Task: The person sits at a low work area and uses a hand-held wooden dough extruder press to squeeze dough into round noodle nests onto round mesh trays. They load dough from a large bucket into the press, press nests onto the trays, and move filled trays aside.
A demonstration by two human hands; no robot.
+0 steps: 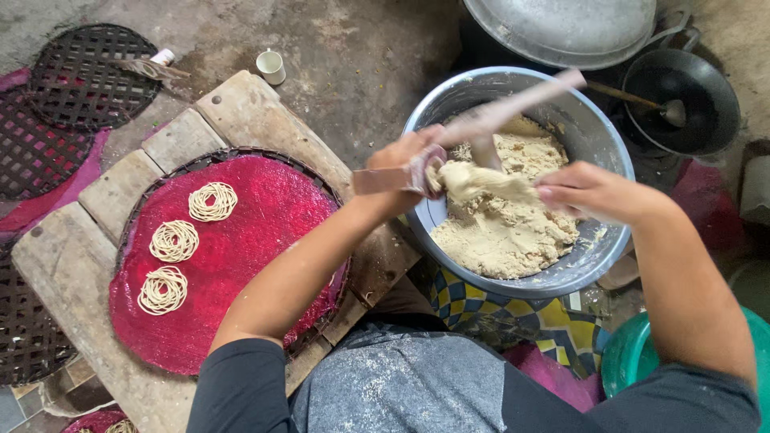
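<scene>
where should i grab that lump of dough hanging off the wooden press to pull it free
Grip the dough lump at its free right end, coming from the right, where the right hand already is. Its left end sticks to the wooden press held by the left hand, and the metal bowl wall blocks lower approaches.

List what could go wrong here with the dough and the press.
The left hand holds the wooden press above the metal bowl while the right hand pushes a dough lump toward it; dough might drop outside. The bowl sits past the wooden bench and could tip. An elbow might brush the noodle coils.
</scene>
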